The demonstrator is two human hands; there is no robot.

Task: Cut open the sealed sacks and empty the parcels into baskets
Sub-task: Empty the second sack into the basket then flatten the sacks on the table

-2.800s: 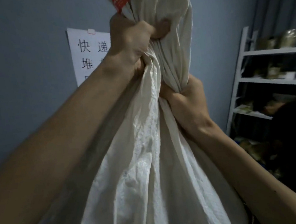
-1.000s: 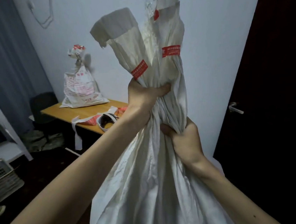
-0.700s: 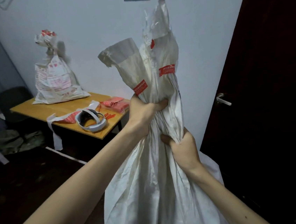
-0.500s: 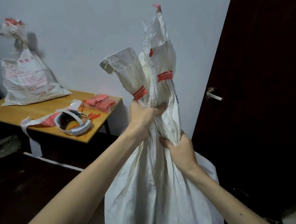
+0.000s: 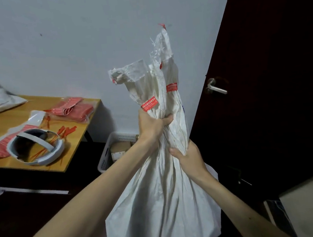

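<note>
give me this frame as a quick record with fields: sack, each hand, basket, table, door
sack: white woven sack, upright, neck bunched, top edge frayed, red labels near the top
left hand: left hand grips the neck, upper hold
right hand: right hand grips the neck just below
basket: white basket on the floor behind the sack, cardboard parcels inside
table: wooden table at left, bearing a headset and red tags
door: dark door at right, metal handle
</note>
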